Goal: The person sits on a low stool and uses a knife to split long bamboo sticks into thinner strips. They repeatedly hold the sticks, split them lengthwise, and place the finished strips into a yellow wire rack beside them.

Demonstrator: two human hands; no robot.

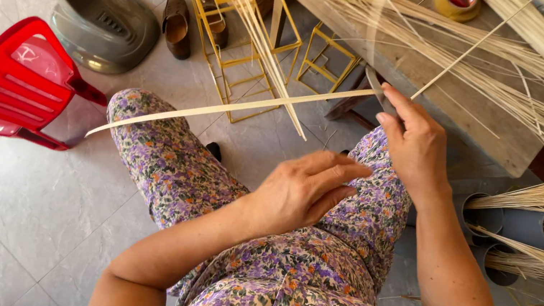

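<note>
Bamboo strip (221, 105) pinched in right hand (415, 143); left hand (302, 190) empty.

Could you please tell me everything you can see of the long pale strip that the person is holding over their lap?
The long pale strip is a thin, flat, cream-coloured sliver, apparently split bamboo or cane. It runs in a slight bow from lower left, where its free tip hangs above the floor beside the knee, up to the right hand, which grips its upper end together with what looks like a dark blade. It crosses in front of the yellow wire frames. The left hand hovers below, not touching it.
</note>
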